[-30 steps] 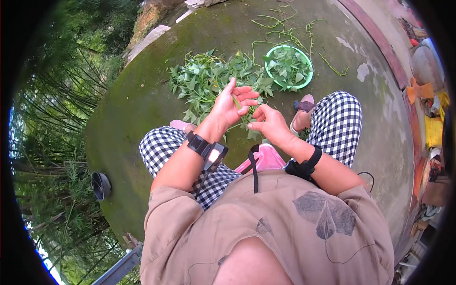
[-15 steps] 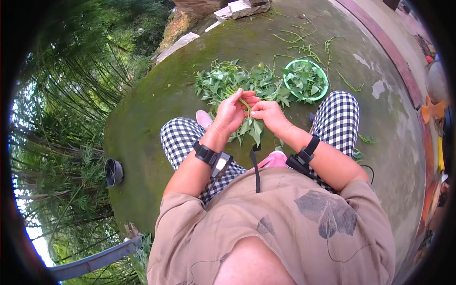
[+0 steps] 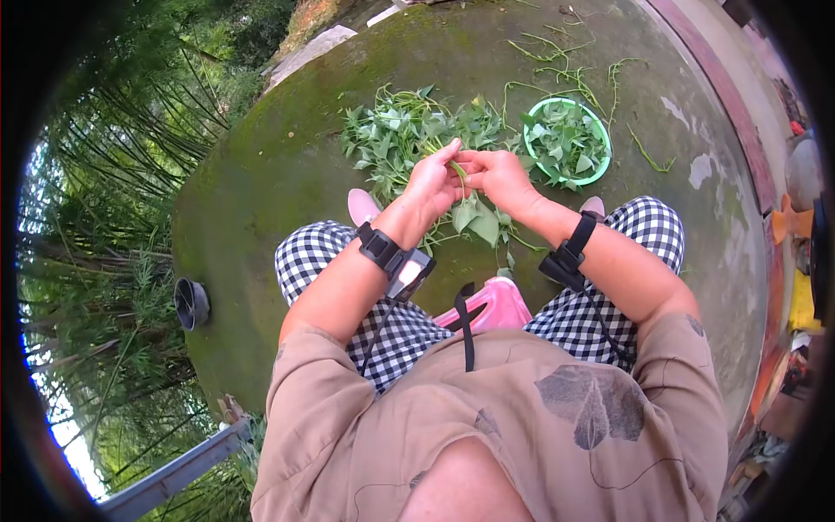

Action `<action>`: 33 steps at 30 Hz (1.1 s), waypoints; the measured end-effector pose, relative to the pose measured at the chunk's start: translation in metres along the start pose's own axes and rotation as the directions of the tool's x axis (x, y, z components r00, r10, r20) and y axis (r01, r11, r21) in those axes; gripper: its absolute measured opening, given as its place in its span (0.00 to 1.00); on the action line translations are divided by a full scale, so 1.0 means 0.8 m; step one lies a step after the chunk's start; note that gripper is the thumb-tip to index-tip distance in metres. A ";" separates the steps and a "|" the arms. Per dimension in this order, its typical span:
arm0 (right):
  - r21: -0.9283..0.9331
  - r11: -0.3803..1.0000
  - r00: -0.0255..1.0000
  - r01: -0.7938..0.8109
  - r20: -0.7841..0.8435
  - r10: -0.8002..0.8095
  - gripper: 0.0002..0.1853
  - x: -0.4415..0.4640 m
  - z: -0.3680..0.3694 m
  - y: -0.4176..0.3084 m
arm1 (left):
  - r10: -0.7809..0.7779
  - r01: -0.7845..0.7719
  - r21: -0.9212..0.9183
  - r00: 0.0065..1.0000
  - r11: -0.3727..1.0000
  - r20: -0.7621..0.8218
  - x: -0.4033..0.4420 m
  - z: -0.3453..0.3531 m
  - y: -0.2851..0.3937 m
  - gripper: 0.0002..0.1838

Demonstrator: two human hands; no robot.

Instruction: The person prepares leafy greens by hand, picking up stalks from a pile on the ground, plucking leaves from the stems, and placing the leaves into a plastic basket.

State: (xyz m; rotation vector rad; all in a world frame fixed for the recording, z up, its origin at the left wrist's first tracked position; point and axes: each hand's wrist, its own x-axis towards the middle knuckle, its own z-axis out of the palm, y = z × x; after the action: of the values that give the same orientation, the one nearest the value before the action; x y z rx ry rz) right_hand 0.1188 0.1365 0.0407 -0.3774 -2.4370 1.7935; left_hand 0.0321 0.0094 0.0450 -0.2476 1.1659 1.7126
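My left hand (image 3: 432, 184) is closed around a green leafy stem (image 3: 458, 170), thumb pointing up and away from me. Pressed close on its right, my right hand (image 3: 504, 181) pinches the same stem with bent fingers. Broad leaves (image 3: 477, 219) on it hang below the hands, toward my lap. Just beyond lies a spread pile of leafy greens (image 3: 391, 130) on the ground. To the right of that pile, a light green basket (image 3: 606, 130) holds picked leaves (image 3: 565, 143).
Bare stems (image 3: 557, 65) lie scattered on the mossy concrete (image 3: 261, 226) behind the basket. A pink stool (image 3: 500, 304) shows between my checked trouser legs. A dark pot (image 3: 191, 304) stands at the left, near bamboo-like plants (image 3: 113, 217). Assorted objects line the right edge.
My right hand has moved in closer to the left along the stem, and the hanging leaves have turned. My knees are spread wider, and the view has shifted slightly.
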 end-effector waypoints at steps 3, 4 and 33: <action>-0.047 0.960 0.961 -0.275 0.023 0.277 0.12 0.011 -0.013 0.025 | 0.001 -0.002 0.013 0.998 1.000 0.061 0.009 -0.003 -0.007 0.18; 0.004 0.964 0.963 -0.266 0.044 0.265 0.08 0.012 -0.017 0.021 | -0.018 0.016 0.016 0.995 1.000 0.096 0.018 -0.007 -0.009 0.17; -0.407 0.913 0.999 0.012 0.042 0.005 0.07 0.056 -0.104 0.009 | 0.335 -0.284 0.594 0.942 0.753 0.026 0.020 0.033 0.075 0.06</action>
State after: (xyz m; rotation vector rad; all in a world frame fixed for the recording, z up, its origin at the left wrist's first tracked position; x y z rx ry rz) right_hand 0.0948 0.2268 0.0565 -0.3653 -2.8341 1.2883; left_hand -0.0152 0.0386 0.0836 0.2853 1.8233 1.5242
